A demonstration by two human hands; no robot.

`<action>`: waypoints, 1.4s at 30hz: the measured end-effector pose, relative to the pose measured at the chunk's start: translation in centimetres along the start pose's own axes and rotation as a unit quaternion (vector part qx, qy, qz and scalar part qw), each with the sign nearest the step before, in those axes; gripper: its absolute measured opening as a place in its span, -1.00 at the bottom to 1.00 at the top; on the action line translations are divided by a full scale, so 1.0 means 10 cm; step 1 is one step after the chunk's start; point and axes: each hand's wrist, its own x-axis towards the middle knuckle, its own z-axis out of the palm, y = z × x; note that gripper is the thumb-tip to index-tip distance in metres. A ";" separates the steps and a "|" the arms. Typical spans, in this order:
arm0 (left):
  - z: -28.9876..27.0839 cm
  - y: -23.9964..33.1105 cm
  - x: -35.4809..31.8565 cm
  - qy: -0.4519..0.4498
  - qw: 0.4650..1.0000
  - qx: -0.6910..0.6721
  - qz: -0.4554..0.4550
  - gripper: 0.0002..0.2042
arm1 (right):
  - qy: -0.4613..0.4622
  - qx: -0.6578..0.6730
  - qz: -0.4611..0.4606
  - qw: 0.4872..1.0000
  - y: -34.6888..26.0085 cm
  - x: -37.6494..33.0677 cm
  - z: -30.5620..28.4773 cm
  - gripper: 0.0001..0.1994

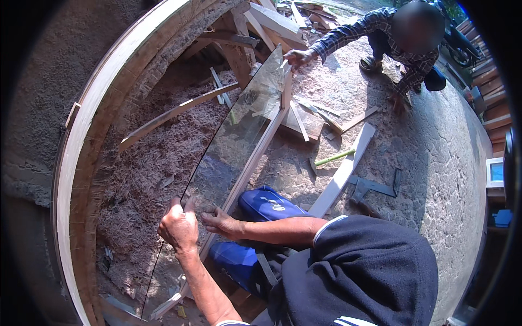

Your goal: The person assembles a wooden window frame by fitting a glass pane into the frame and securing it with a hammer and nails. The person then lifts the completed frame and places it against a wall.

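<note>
A long pane of glass [231,138] runs from lower left to upper right, tilted along a pale wooden frame [260,145]. My left hand [178,227] is closed over the pane's dark outer edge, thumb on top. Close beside it, my right hand [222,223] is held low against the glass near the frame's rail, its fingers curled together. Whatever lies between those right fingers is too small to tell. At the far end, a co-worker's hand [298,58] touches the frame's corner by the glass tip.
A curved wooden beam [81,127] arcs along the left. Wood shavings [144,179] cover the ground beside the pane. A green-handled hammer [334,158], a white board [342,174] and a metal square [378,186] lie right. A co-worker [380,41] crouches at the far right.
</note>
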 end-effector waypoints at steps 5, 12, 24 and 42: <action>0.07 -0.02 0.02 0.024 0.999 -0.020 0.025 -0.70 | 0.017 -0.016 0.016 1.000 0.04 0.09 -0.08 -0.24; -0.06 -0.01 0.00 0.016 1.000 0.013 0.009 -0.64 | 0.002 -0.034 -0.001 0.999 0.03 0.06 0.00 -0.17; -0.23 -0.06 0.03 0.048 0.998 -0.043 0.010 -0.67 | -0.017 -0.075 0.011 0.997 -0.07 0.05 0.22 -0.19; -0.02 -0.11 0.04 0.035 0.999 -0.035 0.003 -0.66 | 0.001 -0.032 0.009 0.999 0.01 0.13 0.06 -0.30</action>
